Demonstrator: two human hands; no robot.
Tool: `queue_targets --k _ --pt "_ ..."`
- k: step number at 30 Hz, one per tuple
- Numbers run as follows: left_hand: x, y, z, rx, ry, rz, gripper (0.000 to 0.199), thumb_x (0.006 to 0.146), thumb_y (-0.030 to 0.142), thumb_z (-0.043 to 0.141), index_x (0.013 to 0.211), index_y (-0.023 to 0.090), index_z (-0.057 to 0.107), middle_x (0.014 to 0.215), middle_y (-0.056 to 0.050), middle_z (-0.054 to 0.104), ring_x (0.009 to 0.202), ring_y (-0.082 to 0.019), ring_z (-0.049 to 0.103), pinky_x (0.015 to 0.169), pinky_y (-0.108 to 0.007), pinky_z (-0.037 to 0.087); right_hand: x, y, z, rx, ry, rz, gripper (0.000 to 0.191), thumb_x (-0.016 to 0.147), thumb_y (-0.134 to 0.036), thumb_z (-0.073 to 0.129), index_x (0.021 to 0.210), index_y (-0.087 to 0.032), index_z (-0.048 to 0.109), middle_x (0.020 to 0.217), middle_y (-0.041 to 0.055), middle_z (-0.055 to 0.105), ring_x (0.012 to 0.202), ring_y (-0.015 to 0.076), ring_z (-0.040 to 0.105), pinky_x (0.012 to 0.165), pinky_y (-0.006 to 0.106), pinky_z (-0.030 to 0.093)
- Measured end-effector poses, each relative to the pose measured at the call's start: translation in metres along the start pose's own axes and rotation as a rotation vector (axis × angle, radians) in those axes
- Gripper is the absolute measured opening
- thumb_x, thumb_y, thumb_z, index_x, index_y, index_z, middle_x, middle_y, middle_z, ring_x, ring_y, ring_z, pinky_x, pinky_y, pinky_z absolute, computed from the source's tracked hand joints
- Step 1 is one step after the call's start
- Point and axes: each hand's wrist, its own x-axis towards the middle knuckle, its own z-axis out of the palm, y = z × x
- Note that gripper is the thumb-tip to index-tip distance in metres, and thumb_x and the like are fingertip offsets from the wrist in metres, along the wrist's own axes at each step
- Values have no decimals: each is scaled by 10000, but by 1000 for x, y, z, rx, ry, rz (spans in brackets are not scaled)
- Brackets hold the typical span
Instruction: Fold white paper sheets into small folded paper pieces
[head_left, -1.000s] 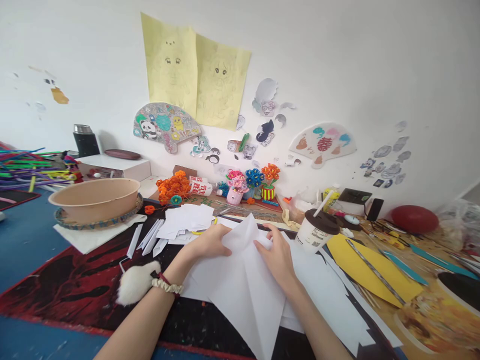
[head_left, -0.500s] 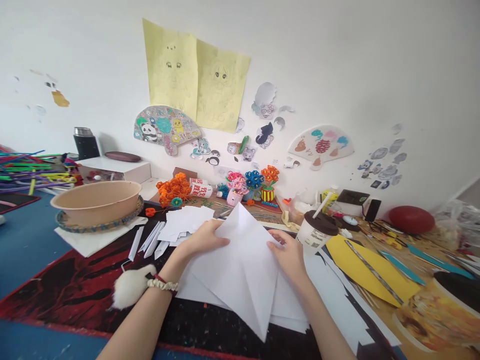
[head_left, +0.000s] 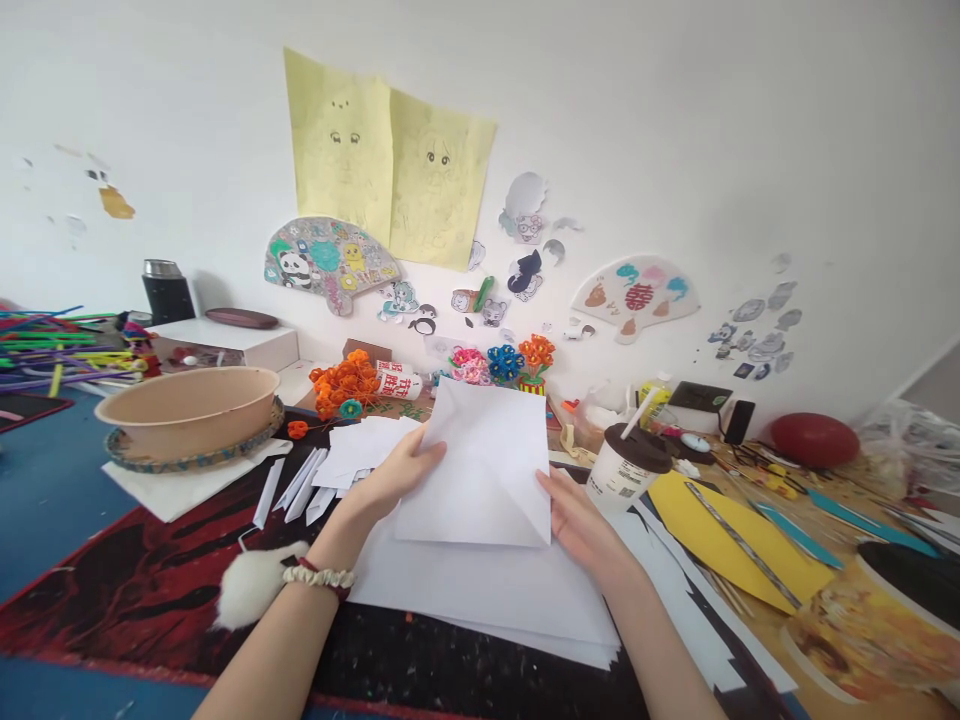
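Observation:
A creased white paper sheet [head_left: 480,470] is held up between my two hands, its lower edge nearly level. My left hand [head_left: 401,468] grips the sheet's left edge, thumb on the front face and the fingers hidden behind. On the right edge, my right hand [head_left: 581,520] pinches the paper near its lower half. Beneath it lies a stack of larger white sheets [head_left: 480,590] on the black and red mat [head_left: 150,590]. Small white paper pieces [head_left: 364,450] and narrow folded strips [head_left: 300,485] lie to the left of my left hand.
At the left stands a beige bowl [head_left: 187,410], with a fluffy white ball [head_left: 255,585] nearer me. A lidded cup with a straw [head_left: 626,465] is just beyond my right hand. Yellow paper [head_left: 735,530] and a patterned tub [head_left: 870,630] sit at the right. Orange flowers [head_left: 345,385] stand behind.
The held sheet has turned from a diamond position to a squarer one, with its lower point gone from view. Both hands still hold its edges; the right hand sits slightly lower.

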Motion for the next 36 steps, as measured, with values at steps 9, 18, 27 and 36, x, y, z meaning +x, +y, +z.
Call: queue_targets --k 9,18,27,36 --pt "2 -3 20 679 -83 510 618 826 59 347 1379 335 346 1474 16 309 1334 -211 306 1097 -388 254 2 6 -1 153 14 41 498 793 -480 593 1237 -277 494 1217 63 610 1045 262 606 782 396 526" --pt "-4 -7 46 1224 -70 666 829 738 -70 335 1369 463 262 1531 67 87 1391 -264 130 1084 -520 185 9 7 -3 130 99 -18 483 817 -505 516 1248 -288 502 1195 44 628 996 269 629 776 435 523" --pt "-2 0 46 599 -62 534 550 908 133 255 1435 286 210 1499 -2 250 1358 -187 253 1104 -370 244 1 1 -4 60 29 -3 592 611 -293 777 1155 -194 563 1134 103 656 1027 296 612 841 419 495" --pt "-5 15 22 -24 137 57 526 818 449 499 1231 124 508 1093 -101 661 923 -238 627 756 -311 498 2 -3 -8 14 231 -105 516 572 -308 809 1038 -171 635 975 95 715 915 292 654 813 419 504"
